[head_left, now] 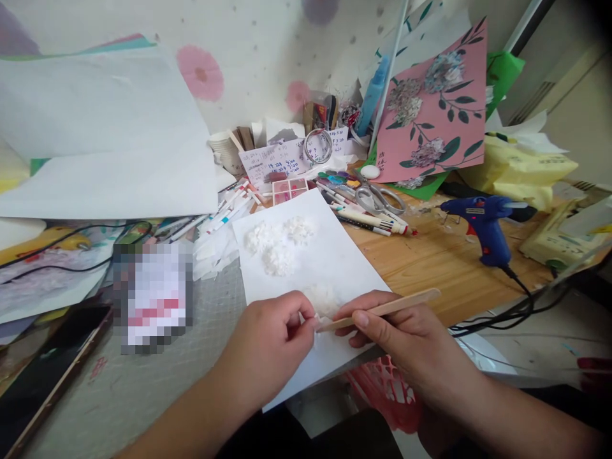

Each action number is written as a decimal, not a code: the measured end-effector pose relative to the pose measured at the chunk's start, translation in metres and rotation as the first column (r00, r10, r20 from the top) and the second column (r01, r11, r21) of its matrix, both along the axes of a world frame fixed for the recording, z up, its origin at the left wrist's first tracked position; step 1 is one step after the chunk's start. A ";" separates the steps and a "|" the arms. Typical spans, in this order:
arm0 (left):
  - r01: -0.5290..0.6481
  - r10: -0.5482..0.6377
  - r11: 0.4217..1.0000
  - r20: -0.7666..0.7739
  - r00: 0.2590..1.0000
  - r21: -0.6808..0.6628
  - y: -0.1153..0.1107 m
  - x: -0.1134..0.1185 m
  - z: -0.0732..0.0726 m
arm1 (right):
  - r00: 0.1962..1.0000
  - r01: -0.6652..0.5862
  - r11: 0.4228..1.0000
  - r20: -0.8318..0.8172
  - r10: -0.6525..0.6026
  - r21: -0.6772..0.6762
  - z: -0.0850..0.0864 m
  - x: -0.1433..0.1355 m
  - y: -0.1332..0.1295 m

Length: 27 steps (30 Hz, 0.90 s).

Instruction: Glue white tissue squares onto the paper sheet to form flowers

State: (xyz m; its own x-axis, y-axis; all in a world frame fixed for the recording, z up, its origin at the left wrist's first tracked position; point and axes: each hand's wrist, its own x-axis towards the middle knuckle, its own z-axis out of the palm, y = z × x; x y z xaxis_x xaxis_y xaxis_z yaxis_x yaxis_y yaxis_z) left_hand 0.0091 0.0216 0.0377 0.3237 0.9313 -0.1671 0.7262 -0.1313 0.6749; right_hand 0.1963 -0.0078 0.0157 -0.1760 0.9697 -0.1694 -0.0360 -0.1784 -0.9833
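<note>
My right hand [396,331] grips a flat wooden craft stick [406,302], its lower tip reaching the fingertips of my left hand [275,344]. Thumb and forefinger of my left hand pinch a small scrap of white paper [324,320] against that tip. Both hands are over the near part of a white paper sheet [351,255]. Three fluffy white paper flower clusters [280,257] lie on the sheet's far half. A paler, flatter patch [319,298] shows just beyond my fingers, partly hidden by them.
A blue glue gun [492,223] with a trailing cable stands at the right. Scissors [377,196], markers [366,218] and a paint palette [289,189] lie behind the sheet. A pink flower picture [440,108] leans at the back. A phone [52,376] lies on the left.
</note>
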 end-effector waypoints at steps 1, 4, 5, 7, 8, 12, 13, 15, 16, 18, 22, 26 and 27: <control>0.006 -0.006 1.000 -0.009 1.000 0.013 0.002 0.000 0.000 | 0.999 0.002 0.999 0.047 -0.003 0.034 0.001 0.001 0.001; 0.010 -0.010 1.000 -0.020 1.000 0.027 0.007 0.000 -0.001 | 0.982 -0.002 0.980 0.186 -0.035 0.199 0.004 0.007 0.004; 0.008 -0.008 1.000 -0.018 1.000 0.022 0.008 0.000 -0.002 | 0.975 -0.016 0.964 0.217 -0.044 0.266 0.006 0.009 0.005; 0.001 -0.001 1.000 -0.006 1.000 0.010 0.008 0.000 -0.003 | 0.965 -0.057 0.915 0.257 -0.052 0.399 0.008 0.012 0.005; -0.003 0.003 1.000 0.003 1.000 0.009 0.008 0.000 -0.004 | 0.961 -0.080 0.890 0.272 -0.051 0.449 0.008 0.013 0.006; -0.015 0.014 1.000 0.024 1.000 0.005 0.008 -0.001 -0.006 | 0.936 -0.156 0.819 0.348 -0.057 0.553 0.007 0.012 0.005; -0.014 0.014 1.000 0.024 1.000 0.000 0.008 -0.001 -0.006 | 0.925 -0.180 0.802 0.374 -0.059 0.570 0.007 0.011 0.005; -0.013 0.013 1.000 0.025 1.000 -0.014 0.008 -0.001 -0.007 | 0.906 -0.226 0.770 0.419 -0.059 0.597 0.007 0.009 0.005; -0.014 0.014 1.000 0.029 0.999 -0.022 0.008 -0.001 -0.007 | 0.899 -0.242 0.761 0.434 -0.058 0.602 0.007 0.008 0.005; -0.018 0.019 0.999 0.036 0.999 -0.034 0.009 -0.001 -0.008 | 0.889 -0.262 0.755 0.455 -0.054 0.601 0.007 0.006 0.007; 0.001 0.000 0.999 0.043 0.999 -0.034 0.010 -0.003 -0.011 | 0.872 -0.313 0.740 0.490 -0.026 0.596 0.005 0.005 0.009; -0.019 0.022 0.999 0.076 0.997 -0.041 0.010 -0.005 -0.013 | 0.841 -0.376 0.708 0.541 -0.010 0.597 0.003 0.002 0.012; -0.029 0.033 0.999 0.091 0.995 -0.044 0.010 -0.006 -0.013 | 0.831 -0.388 0.707 0.556 -0.009 0.591 0.004 0.000 0.013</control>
